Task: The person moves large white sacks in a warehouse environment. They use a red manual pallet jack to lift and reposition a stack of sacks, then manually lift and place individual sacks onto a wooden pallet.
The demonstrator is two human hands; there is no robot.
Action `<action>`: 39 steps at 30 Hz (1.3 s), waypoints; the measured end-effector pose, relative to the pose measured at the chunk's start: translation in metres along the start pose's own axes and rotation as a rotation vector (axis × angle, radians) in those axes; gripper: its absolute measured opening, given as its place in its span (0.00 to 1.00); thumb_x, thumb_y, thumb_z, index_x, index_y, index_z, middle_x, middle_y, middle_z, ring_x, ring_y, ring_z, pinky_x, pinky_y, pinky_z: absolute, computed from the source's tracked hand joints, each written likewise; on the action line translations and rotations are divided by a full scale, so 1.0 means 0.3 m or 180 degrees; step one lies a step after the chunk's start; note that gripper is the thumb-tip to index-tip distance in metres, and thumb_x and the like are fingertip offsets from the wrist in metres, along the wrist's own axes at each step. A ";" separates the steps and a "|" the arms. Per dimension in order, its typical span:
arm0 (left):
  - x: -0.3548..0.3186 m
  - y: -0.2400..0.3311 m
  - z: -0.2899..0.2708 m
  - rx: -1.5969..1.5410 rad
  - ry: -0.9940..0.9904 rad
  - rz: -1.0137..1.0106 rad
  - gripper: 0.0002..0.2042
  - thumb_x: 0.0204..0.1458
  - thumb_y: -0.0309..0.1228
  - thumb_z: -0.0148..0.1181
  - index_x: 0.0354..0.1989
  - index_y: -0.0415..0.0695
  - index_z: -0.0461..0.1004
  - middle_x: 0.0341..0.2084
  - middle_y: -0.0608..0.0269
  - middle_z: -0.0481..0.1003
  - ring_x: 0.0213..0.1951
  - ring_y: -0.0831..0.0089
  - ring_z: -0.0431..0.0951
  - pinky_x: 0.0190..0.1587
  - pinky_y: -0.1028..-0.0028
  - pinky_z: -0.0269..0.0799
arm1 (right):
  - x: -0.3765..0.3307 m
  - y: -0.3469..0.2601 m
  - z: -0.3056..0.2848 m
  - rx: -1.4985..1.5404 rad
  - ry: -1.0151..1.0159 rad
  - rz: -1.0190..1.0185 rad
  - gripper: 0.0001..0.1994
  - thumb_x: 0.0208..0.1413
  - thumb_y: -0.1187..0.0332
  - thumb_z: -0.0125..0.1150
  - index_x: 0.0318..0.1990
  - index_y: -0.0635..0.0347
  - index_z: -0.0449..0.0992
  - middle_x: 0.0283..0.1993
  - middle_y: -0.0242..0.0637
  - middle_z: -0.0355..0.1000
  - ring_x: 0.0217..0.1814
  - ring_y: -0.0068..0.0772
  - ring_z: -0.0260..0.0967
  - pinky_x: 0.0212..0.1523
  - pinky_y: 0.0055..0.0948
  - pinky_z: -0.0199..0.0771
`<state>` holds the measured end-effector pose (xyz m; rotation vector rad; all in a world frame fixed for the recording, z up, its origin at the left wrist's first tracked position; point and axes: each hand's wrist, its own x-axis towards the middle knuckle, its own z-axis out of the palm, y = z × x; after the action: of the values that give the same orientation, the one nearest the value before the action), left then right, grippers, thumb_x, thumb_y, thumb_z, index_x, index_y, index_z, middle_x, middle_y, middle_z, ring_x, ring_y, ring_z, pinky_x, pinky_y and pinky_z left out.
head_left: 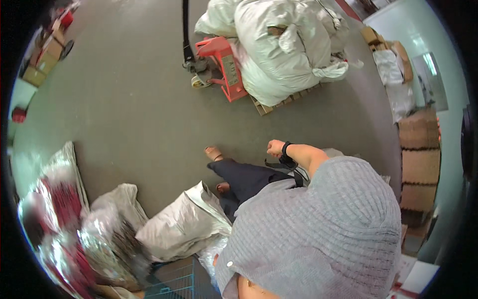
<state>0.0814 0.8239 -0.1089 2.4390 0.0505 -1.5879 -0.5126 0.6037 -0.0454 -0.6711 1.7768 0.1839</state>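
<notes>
My right hand [275, 148] is held out in front of my body with its fingers curled in. Nothing shows in it. A black band [286, 149] circles that wrist, and dark straps hang beside my hip. Of my left hand [215, 260] only a sliver shows past the grey ribbed sleeve, beside some clear plastic [214, 251]; its fingers are hidden. A pale woven sack [186, 222] stands near my left side, close to my dark trousers [249, 178].
Ahead, a red pallet jack [230, 70] stands against a wooden pallet [264, 107] piled with big white sacks [279, 50]. Plastic-wrapped bundles [62, 204] and a blue wire rack [174, 286] lie to the left. Cardboard boxes [420, 167] line the right wall.
</notes>
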 end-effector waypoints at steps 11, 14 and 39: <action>-0.324 1.116 0.421 0.0018 -0.0410 0.0999 0.20 0.41 0.32 0.54 0.43 0.39 0.61 0.33 0.59 0.67 0.36 0.70 0.66 0.37 0.71 0.63 | 0.074 0.048 -0.341 0.2361 0.0733 0.0010 0.12 0.44 0.64 0.52 0.27 0.67 0.68 0.18 0.40 0.66 0.16 0.31 0.65 0.15 0.28 0.64; -0.525 1.575 0.633 0.0074 -0.0451 0.1844 0.20 0.41 0.32 0.55 0.44 0.40 0.60 0.32 0.61 0.66 0.36 0.71 0.65 0.37 0.72 0.63 | 0.121 0.080 -0.590 0.3220 0.1358 0.0011 0.13 0.46 0.61 0.49 0.23 0.64 0.66 0.16 0.38 0.66 0.12 0.28 0.61 0.13 0.27 0.59; -1.912 2.437 1.554 0.0100 -0.3025 0.7010 0.33 0.39 0.23 0.46 0.54 0.44 0.37 0.15 0.57 0.61 0.09 0.76 0.60 0.13 0.79 0.56 | 0.308 -0.319 -1.652 0.4039 0.3722 -0.0676 0.29 0.32 0.54 0.62 0.36 0.74 0.68 0.36 0.42 0.67 0.33 0.30 0.63 0.33 0.28 0.64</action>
<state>-0.4615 0.0697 0.3572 0.2855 -1.8245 -0.9803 -0.8905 0.2693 0.0474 0.0746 2.3109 -1.6491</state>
